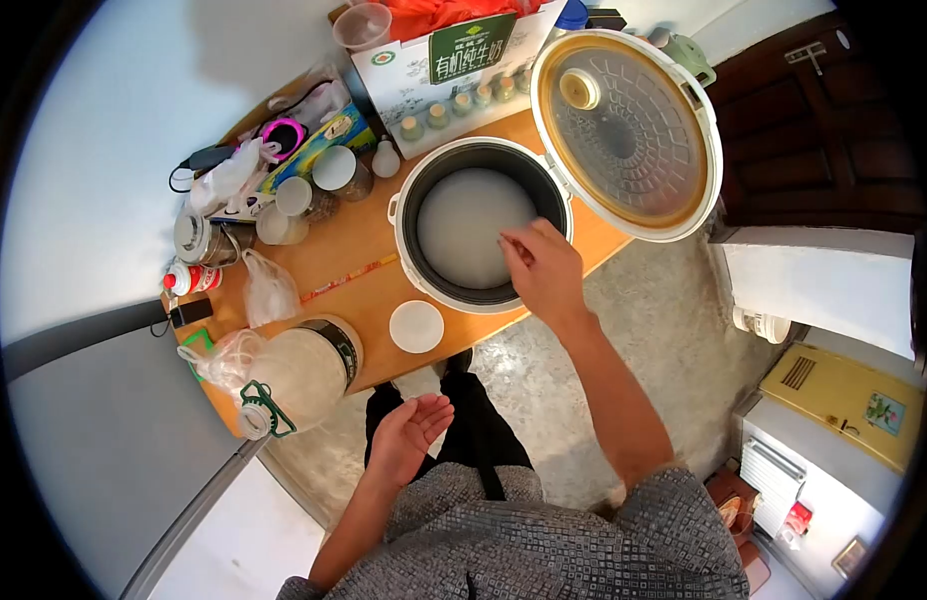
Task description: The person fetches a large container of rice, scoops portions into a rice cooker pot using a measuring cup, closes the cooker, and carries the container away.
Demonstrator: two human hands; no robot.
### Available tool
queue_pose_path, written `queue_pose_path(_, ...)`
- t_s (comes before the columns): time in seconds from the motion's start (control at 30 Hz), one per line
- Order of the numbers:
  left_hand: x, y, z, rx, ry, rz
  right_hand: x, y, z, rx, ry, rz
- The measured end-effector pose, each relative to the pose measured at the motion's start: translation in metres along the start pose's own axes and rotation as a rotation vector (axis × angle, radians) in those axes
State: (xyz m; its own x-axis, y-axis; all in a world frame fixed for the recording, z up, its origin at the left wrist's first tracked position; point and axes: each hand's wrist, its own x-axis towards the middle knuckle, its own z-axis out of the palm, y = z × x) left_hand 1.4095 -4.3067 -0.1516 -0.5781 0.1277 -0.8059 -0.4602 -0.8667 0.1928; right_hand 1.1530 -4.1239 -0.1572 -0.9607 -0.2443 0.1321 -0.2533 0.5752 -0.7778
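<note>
A rice cooker point(408, 262) stands on the table with its lid point(624, 130) swung up to the right. Inside its dark inner pot point(421, 215) is cloudy, greyish-white liquid point(471, 225). Over the pot's right front rim is my right hand point(544, 268), its fingers bent and pinched together. Whatever they hold, if anything, is too small to make out. My left hand point(412, 435) hovers in front of the table, palm up and fingers stretched out, holding nothing. Between the cooker and the table's front edge lies a white round dish or lid point(417, 327), nearest to my left hand.
A large clear plastic jug point(299, 375) with a green handle lies at the table's left front. Jars point(342, 175), a plastic bag point(270, 288) and a red-and-white bottle point(192, 278) crowd the left side. A milk carton box point(454, 85) stands behind the cooker.
</note>
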Motion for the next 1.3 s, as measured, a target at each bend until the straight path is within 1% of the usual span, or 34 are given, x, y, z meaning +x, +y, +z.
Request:
queue_pose_path(0.03,-0.002,-0.002,-0.003,0.011,0.002,0.016,0.011,0.007,0.010,-0.116,-0.057,-0.090)
queue_pose_path(0.07,-0.003,-0.003,-0.007,0.022,0.004,0.033,0.019,0.014,0.018,-0.120,-0.059,-0.091)
queue_pose_path(0.13,-0.006,-0.004,-0.012,0.019,0.007,0.056,0.031,0.025,0.033,-0.326,-0.140,-0.242)
queue_pose_path(0.17,-0.008,-0.003,-0.014,0.019,0.011,0.081,0.035,0.029,0.038,-0.330,-0.142,-0.242)
queue_pose_path(0.23,-0.010,-0.001,-0.020,0.009,0.025,0.098,0.043,0.036,0.048,-0.434,-0.299,-0.181)
queue_pose_path(0.33,-0.014,0.002,-0.032,-0.014,0.040,0.129,0.049,0.043,0.058,-0.517,-0.345,-0.188)
queue_pose_path(0.53,-0.019,0.008,-0.041,-0.035,0.057,0.163,0.053,0.041,0.068,-0.553,-0.387,-0.160)
queue_pose_path(0.73,-0.022,0.011,-0.041,-0.050,0.056,0.167,0.053,0.045,0.073,-0.531,-0.353,-0.198)
queue_pose_path(0.87,-0.023,0.013,-0.042,-0.050,0.054,0.166,0.055,0.044,0.076,-0.532,-0.361,-0.186)
queue_pose_path(0.97,-0.024,0.015,-0.040,-0.050,0.047,0.179,0.056,0.048,0.080,-0.589,-0.375,-0.177)
queue_pose_path(1.03,-0.024,0.016,-0.040,-0.053,0.045,0.182,0.056,0.048,0.081,-0.626,-0.337,-0.179)
queue_pose_path(1.17,-0.026,0.019,-0.038,-0.047,0.044,0.199,0.051,0.031,0.054,-0.621,-0.350,-0.140)
queue_pose_path(1.23,-0.026,0.020,-0.037,-0.046,0.047,0.198,0.040,0.014,0.030,-0.489,-0.208,-0.104)
queue_pose_path(1.3,-0.025,0.022,-0.035,-0.044,0.048,0.196,0.025,0.004,0.002,-0.373,-0.168,0.018)
